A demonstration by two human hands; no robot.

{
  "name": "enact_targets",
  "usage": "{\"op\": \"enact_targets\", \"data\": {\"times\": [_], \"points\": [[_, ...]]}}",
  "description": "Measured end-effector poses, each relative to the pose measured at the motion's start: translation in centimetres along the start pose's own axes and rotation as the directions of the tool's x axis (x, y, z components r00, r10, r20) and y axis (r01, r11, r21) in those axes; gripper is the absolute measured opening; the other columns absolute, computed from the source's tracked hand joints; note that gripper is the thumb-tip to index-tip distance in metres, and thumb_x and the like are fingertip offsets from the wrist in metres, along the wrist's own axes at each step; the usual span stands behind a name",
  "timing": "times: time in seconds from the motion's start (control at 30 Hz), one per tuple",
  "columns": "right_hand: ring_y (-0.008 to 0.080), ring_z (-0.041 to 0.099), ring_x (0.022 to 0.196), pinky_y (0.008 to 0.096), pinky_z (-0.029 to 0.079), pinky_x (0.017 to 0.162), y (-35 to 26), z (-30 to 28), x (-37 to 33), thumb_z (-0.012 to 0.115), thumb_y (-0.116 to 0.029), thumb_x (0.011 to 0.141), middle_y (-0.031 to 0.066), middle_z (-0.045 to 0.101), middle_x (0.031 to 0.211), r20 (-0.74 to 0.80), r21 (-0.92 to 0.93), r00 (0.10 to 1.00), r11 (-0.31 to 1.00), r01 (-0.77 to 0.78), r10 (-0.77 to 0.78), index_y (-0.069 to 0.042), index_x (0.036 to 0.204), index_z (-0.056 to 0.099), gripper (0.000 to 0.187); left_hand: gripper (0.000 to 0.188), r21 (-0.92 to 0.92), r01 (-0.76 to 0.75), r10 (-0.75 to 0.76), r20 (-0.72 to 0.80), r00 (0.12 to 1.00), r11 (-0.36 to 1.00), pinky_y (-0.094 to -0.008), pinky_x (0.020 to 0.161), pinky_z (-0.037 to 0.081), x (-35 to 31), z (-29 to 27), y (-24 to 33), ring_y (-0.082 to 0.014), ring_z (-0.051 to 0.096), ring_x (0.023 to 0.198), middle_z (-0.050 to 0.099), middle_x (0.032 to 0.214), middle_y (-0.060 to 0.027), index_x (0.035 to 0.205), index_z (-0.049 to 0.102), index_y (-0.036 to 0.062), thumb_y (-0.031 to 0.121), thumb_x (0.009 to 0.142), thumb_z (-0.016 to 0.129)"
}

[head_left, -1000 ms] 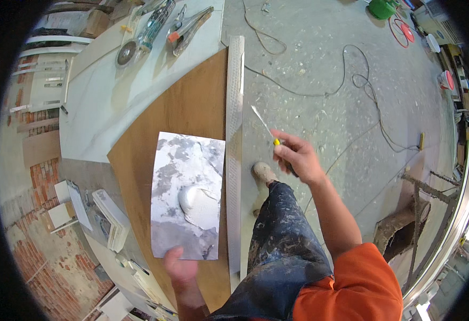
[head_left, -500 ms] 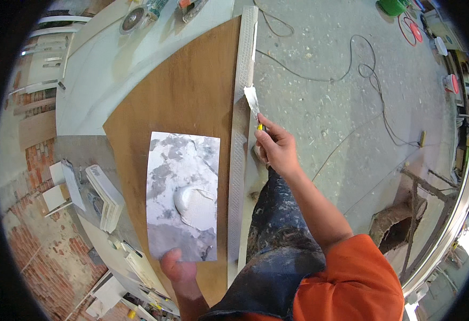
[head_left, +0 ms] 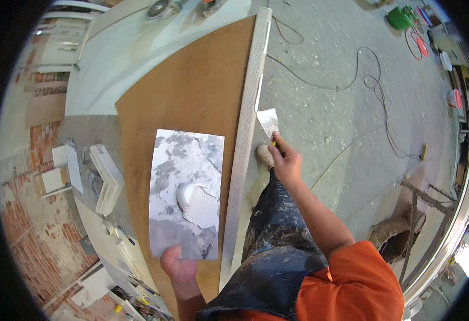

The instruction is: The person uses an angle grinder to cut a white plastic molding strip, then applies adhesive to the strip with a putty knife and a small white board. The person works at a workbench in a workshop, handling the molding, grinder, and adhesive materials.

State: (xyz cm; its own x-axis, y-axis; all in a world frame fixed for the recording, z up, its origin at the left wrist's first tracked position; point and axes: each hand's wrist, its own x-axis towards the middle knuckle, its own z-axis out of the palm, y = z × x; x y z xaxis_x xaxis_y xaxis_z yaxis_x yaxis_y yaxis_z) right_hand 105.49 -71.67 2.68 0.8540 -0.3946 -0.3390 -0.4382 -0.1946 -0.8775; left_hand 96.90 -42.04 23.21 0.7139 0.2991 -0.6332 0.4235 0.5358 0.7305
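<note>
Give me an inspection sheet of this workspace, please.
Surface: brown board with a pale perforated strip along its right edge.
Things in use: smeared sheet bearing white paste; putty knife, contact with strip unclear.
Clutter: stacked white pieces at left; disc tool at top edge.
Hands: left hand holds the sheet's near end; right hand grips the knife.
Cables: dark cable loosely looped on the floor.
Surroundings: brickwork at left, green container at upper right.

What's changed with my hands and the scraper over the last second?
Your right hand has brought the scraper to the edge of the long strip, then drawn it toward you; its blade has turned from edge-on to broad side showing. Neither hand took or released anything. Your left hand still holds the board, its white paste mound unchanged.
</note>
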Motion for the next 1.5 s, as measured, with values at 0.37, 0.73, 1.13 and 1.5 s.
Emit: {"op": "enact_targets", "data": {"times": [0.37,0.73,1.13,1.5], "points": [[0.0346,0.07,0.089,0.0425,0.055,0.079,-16.7,-7.2,-4.6,0.072,-0.011,0.088,0.0169,0.072,0.101,0.767,0.061,0.522,0.851,0.521,-0.375,-0.007,0.13,0.065,0.043,0.069,-0.214,-0.053,0.101,0.22,0.97,0.976,-0.0524,0.112,0.041,0.3,0.7,-3.3,-0.0366,0.05,0.134,0.051,0.145,-0.0162,0.147,0.042,0.0015,0.006,0.079,0.053],[0.0405,0.067,0.086,0.0496,0.053,0.077,-19.0,-7.9,-7.6,0.063,-0.019,0.092,0.0224,0.069,0.092,0.914,-0.109,0.366,0.764,0.635,-0.174,-0.009,0.129,0.066,0.038,0.067,-0.184,-0.232,0.255,0.107,0.961,0.955,-0.0473,0.111,0.042,-3.5,4.0,-4.2,-0.0314,0.054,0.129,0.054,0.14,-0.0156,0.144,0.044,-0.0017,-0.001,0.079,0.056],[0.0376,0.069,0.084,0.049,0.054,0.075,-21.6,-7.1,-6.4,0.062,-0.024,0.092,0.0195,0.069,0.083,0.895,-0.421,0.437,0.497,0.759,0.092,-0.021,0.126,0.069,0.035,0.07,-0.019,-0.054,0.056,0.093,0.994,0.998,-0.0458,0.111,0.042,-0.2,1.0,-2.3,-0.0315,0.051,0.132,0.051,0.142,-0.0137,0.145,0.045,0.0024,0.001,0.076,0.055],[0.0116,0.054,0.056,0.0275,0.042,0.047,-5.3,-6.2,9.1,0.066,-0.021,0.098,0.0043,0.063,0.079,0.423,0.455,0.887,0.802,-0.387,0.188,-0.007,0.139,0.059,0.044,0.072,0.019,-0.035,0.034,0.042,0.999,0.999,-0.0496,0.114,0.039,1.7,-0.7,-0.9,-0.0347,0.05,0.132,0.053,0.139,-0.0115,0.142,0.048,0.0029,0.008,0.071,0.055]]}}
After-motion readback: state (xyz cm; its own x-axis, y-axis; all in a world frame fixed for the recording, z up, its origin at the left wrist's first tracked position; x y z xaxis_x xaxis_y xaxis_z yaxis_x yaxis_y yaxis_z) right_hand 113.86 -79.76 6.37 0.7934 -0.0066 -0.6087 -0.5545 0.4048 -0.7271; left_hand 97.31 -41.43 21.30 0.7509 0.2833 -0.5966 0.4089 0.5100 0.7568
